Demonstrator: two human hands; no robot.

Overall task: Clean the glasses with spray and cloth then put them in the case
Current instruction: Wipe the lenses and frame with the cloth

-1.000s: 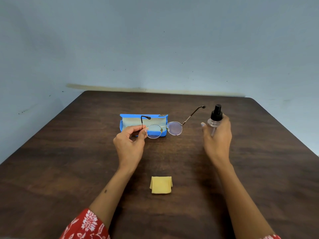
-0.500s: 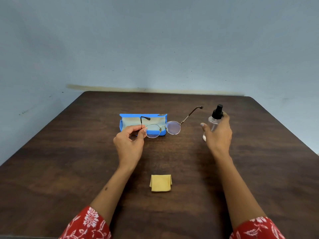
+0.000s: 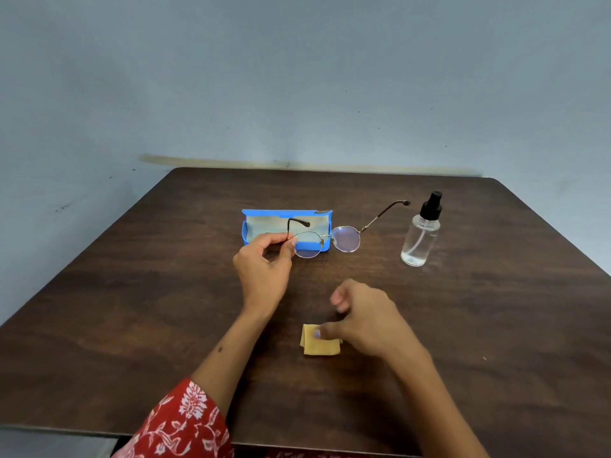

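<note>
Dark wood worktop [image 3: 132, 325] against a blue wall. Left hand [image 3: 264, 272] pinches the glasses [image 3: 325, 241] at one hinge, mid-worktop, in front of the open blue case [image 3: 287, 214]. Right hand [image 3: 362, 319], fingers loosely curled and blurred, thumb on the yellow cloth [image 3: 319, 345] toward the near edge. Spray bottle [image 3: 420, 236] upright, right of the glasses, apart. Bare wood along both side edges.

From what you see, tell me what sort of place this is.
Probably a plain indoor room set up for a tabletop task: a dark wooden table against a bare blue-grey wall, holding only glasses-cleaning items.
</note>
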